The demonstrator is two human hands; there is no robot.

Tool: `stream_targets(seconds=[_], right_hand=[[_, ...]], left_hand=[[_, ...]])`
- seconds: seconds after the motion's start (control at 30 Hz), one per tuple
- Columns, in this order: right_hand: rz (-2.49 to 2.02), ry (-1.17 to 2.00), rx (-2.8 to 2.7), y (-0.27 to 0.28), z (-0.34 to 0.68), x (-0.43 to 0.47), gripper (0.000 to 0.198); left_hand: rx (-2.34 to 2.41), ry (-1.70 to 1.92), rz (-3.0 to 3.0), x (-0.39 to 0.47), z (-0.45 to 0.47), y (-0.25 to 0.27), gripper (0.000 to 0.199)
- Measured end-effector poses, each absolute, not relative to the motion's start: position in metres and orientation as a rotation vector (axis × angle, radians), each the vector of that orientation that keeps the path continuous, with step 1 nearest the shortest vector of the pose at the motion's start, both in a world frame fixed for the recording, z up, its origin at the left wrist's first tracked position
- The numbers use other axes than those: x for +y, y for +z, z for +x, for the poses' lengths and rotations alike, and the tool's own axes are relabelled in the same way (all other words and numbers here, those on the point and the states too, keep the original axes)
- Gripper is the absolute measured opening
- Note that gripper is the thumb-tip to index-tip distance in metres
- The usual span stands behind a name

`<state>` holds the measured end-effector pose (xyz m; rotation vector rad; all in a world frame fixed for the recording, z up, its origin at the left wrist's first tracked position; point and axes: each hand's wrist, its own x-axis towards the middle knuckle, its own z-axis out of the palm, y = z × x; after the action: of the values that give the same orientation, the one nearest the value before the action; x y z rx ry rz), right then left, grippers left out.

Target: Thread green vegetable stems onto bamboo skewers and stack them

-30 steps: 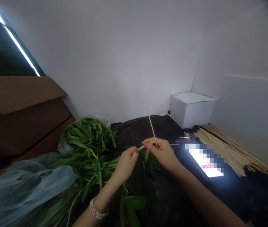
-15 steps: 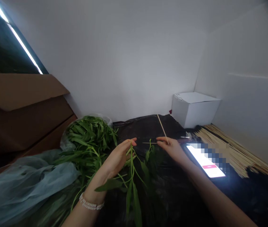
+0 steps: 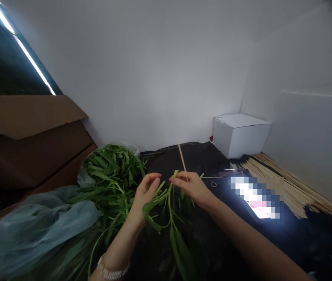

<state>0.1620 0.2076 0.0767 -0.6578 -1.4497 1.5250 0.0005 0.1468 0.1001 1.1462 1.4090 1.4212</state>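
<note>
My right hand (image 3: pixel 193 189) pinches the top of a leafy green stem (image 3: pixel 170 199) between thumb and fingers. A thin wooden stick (image 3: pixel 181 158) also rises from this hand, slanting up and left. Close by on the left is my left hand (image 3: pixel 146 193), its thumb and forefinger bent and slightly apart with nothing visible between them. Cut green stems (image 3: pixel 160 190) show beside its palm; its lower fingers are hidden. Long leaves hang below both hands over black plastic sheeting (image 3: pixel 212 242).
Leafy greens (image 3: pixel 110 164) fill a clear bag at left, near a bluish plastic bag (image 3: pixel 43 222) and a cardboard box (image 3: pixel 31 117). To the right lie a lit phone (image 3: pixel 259 212) and many wooden sticks (image 3: pixel 288 183). A white box (image 3: pixel 242 132) stands by the wall.
My right hand has moved left with the stick and now grips the stem's top. My left hand has let go of that stem and shifted slightly left.
</note>
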Motion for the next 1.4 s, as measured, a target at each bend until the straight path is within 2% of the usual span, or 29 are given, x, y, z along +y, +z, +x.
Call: stream_targets(seconds=[0.13,0.27,0.4,0.53,0.97,1.13,1.23,1.4], right_hand=[[-0.576,1.723,-1.253,0.073,0.171,0.21,0.032],[-0.458,1.79,-1.146,0.07,0.171,0.211,0.029],[-0.433,1.791,-1.127,0.069,0.168,0.209,0.026],[-0.448,1.736,-1.114,0.07,0.166,0.208,0.026],[-0.619,1.478,-1.221,0.072,0.164,0.207,0.03],[-0.701,1.328,-1.334,0.072,0.166,0.201,0.024],[-0.685,1.262,-1.355,0.072,0.165,0.194,0.018],[-0.684,1.113,-1.318,0.066,0.163,0.187,0.015]], left_hand=[[1.409,1.303,1.132,0.129,-0.006,0.087,0.027],[1.35,1.116,1.114,0.121,-0.002,0.078,0.026],[1.328,1.174,1.064,0.121,0.005,0.076,0.026],[1.34,1.306,1.033,0.122,0.009,0.076,0.024],[1.353,1.295,1.063,0.126,0.011,0.061,0.026],[1.451,1.41,1.114,0.133,0.01,0.056,0.016],[1.452,1.469,0.991,0.135,0.01,0.054,0.011],[1.324,1.548,0.684,0.14,0.006,0.049,0.014]])
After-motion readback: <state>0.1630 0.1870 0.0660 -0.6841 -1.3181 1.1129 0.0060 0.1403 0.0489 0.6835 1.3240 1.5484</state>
